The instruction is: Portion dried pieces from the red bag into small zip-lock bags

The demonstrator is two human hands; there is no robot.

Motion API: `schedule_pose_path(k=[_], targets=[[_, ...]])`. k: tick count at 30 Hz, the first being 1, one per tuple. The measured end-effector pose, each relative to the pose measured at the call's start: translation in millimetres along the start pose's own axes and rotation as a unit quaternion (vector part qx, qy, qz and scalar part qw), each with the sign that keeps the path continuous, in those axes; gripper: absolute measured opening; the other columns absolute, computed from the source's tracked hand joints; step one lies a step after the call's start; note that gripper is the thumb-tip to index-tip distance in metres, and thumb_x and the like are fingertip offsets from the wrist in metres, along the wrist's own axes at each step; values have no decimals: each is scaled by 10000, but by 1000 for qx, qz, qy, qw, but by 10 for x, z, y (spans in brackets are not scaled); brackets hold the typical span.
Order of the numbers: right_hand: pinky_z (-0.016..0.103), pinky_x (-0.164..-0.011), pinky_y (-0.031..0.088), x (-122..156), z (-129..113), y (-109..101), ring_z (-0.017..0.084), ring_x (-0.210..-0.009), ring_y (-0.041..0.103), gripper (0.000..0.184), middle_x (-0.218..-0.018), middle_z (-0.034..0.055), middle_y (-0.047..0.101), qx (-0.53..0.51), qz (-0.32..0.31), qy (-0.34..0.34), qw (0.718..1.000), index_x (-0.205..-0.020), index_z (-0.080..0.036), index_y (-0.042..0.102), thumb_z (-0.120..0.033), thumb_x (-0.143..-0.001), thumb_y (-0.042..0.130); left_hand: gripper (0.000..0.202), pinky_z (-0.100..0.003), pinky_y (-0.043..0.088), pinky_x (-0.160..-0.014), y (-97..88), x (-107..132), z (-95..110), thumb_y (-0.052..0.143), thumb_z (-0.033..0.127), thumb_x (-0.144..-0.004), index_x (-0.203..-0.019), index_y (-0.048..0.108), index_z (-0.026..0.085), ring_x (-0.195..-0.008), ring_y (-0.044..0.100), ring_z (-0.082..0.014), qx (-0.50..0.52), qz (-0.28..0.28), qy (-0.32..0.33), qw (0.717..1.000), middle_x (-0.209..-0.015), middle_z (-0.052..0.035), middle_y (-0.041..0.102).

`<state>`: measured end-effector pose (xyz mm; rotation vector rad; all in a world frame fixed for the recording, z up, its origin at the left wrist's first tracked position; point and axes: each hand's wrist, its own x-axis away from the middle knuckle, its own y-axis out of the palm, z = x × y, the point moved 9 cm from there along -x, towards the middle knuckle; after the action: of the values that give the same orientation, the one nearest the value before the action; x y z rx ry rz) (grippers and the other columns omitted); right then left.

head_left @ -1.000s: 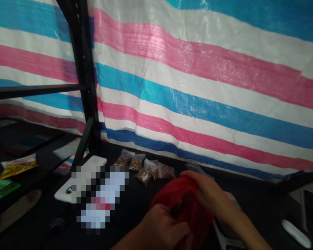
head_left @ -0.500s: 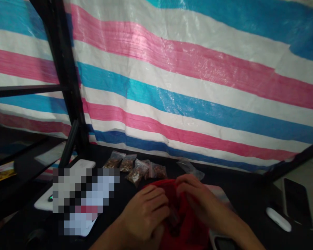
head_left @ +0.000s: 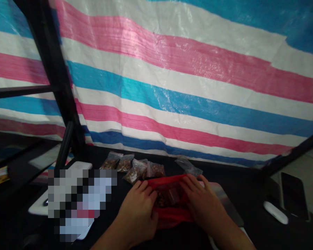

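Flattened out now, the red plastic bag (head_left: 169,203) has dropped from the bunched, raised shape it had a moment ago and lies low on the black bench (head_left: 250,194), and the hands have moved apart to either side of it. The view has also tipped slightly, so the striped tarp (head_left: 172,90) and the small packets sit a little higher in the frame.

The bag lies between the two hands, with its top edge stretched fairly straight. The left hand (head_left: 137,215) is at the bag's left end, its fingers (head_left: 143,185) curled over the edge and holding it. The right hand (head_left: 205,205) is at the right end, its fingers (head_left: 190,182) spread slightly and gripping the top edge. Neither hand is fully closed. Through the opening, something clear and brownish shows inside the bag (head_left: 173,196), though it is too dim to make out.

Just behind the bag, four small clear packets of brown bits (head_left: 125,163) stand in a row, almost touching the left hand's fingertips. A clear packet with little in it (head_left: 188,166) lies behind the right hand, near but apart
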<state>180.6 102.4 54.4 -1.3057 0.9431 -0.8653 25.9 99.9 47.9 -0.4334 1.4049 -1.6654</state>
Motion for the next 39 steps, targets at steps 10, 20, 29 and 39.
schedule_pose_path(k=[10,20,29,39], targets=[[400,-943,540,-191,604,-486,240,-1060,700,296,-1192,86,731,-220,72,35,972,-1196,-233,693,-307,-981,503,308,-488,459,-1039,-63,28,-12,561,63,-608,-866,660,196,-1036,619,-285,103,0,28,994,-1059,-96,696],[403,-903,544,-149,539,-591,251,-989,695,210,-1089,89,721,-194,221,67,953,-1050,-227,715,-300,-989,528,220,-356,502,-786,-367,55,101,436,112,-898,-792,599,213,-819,637,-189,270,126,59,953,-866,-35,665],[297,-798,577,92,-617,-767,172,-858,738,149,-964,32,766,-171,339,-137,915,-1117,-239,653,-224,-1027,535,714,-503,431,-1134,-71,100,-74,664,328,-911,-1515,288,266,-1363,519,-311,306,139,-14,942,-1488,-132,529],[307,-742,557,94,-593,-631,179,-813,751,298,-993,28,781,-138,230,-164,949,-1328,-252,516,-237,-1067,373,438,-413,447,-1129,-100,54,-47,514,338,-1021,-1451,444,295,-1325,553,-258,399,77,-12,914,-1458,-90,557]])
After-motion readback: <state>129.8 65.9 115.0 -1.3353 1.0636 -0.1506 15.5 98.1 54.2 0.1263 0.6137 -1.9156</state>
